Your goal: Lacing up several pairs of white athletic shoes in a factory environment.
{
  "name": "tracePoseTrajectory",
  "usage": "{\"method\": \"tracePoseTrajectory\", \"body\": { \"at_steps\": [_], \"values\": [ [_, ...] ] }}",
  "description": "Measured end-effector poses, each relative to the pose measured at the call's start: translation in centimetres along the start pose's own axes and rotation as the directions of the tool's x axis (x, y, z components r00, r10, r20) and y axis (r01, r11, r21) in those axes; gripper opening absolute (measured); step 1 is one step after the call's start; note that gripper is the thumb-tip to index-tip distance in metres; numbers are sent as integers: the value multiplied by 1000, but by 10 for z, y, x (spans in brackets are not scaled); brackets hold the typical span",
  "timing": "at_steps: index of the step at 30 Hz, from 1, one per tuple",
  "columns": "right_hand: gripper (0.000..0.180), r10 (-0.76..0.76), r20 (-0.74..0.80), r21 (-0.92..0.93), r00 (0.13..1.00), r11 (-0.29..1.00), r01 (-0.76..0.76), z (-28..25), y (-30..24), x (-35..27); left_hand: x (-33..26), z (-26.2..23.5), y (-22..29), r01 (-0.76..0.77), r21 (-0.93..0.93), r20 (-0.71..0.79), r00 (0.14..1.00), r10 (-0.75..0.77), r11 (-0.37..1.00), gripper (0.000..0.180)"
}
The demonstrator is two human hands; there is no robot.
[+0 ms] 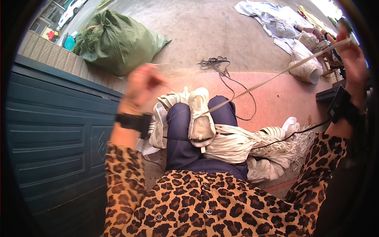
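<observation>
a cream shoe, its upper made of several pale panels, with a small light tab at the near end, rests lengthwise over the gap between the thighs, its far end rounded and pointing away from the body; from about its middle a flat, off-white lace runs in a long, nearly straight slant up and to the right, stretched in the air

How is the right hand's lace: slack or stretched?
Stretched: the lace runs nearly straight from the middle shoe up to the right hand.
</observation>
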State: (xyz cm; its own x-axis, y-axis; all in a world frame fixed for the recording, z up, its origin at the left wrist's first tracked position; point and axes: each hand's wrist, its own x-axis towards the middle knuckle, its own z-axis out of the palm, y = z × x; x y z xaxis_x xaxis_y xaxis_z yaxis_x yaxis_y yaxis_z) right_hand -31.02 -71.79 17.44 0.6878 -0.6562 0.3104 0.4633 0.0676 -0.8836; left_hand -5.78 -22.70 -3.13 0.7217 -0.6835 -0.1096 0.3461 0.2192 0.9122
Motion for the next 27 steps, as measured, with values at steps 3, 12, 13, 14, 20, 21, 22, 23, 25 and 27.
{"method": "tracePoseTrajectory", "body": {
  "at_steps": [3,12,13,14,20,21,22,23,25,27],
  "values": [
    [23,291,407,256,866,874,-414,-51,67,-18,-29,-115,94,-300,-469,-457,887,62,831,21],
    [22,709,435,-775,556,609,-170,77,274,-244,-55,-90,-3,313,-123,-397,855,-336,942,11],
    [16,674,424,-818,605,572,-63,88,287,-256,-55,-64,-27,326,-47,-324,889,-323,944,8],
    [9,468,540,-791,700,567,231,94,297,-263,-57,-41,-46,395,-72,-259,879,-400,916,14],
    [9,235,580,-797,780,363,484,106,325,-268,-72,32,-124,497,365,-170,867,-469,787,24],
    [8,235,564,-809,792,353,471,109,326,-268,-74,36,-132,436,467,-174,898,-403,770,21],
    [7,235,547,-820,804,343,458,112,326,-269,-74,37,-137,430,485,-194,902,-386,761,21],
    [7,236,547,-820,803,342,458,115,327,-269,-75,38,-141,392,580,-192,918,-348,714,21],
    [10,329,528,-847,783,260,463,123,330,-270,-76,42,-149,507,548,-327,862,-388,665,21],
    [11,375,547,-837,748,214,504,130,335,-271,-77,47,-155,387,601,-280,922,-269,700,20]
  ]
}}
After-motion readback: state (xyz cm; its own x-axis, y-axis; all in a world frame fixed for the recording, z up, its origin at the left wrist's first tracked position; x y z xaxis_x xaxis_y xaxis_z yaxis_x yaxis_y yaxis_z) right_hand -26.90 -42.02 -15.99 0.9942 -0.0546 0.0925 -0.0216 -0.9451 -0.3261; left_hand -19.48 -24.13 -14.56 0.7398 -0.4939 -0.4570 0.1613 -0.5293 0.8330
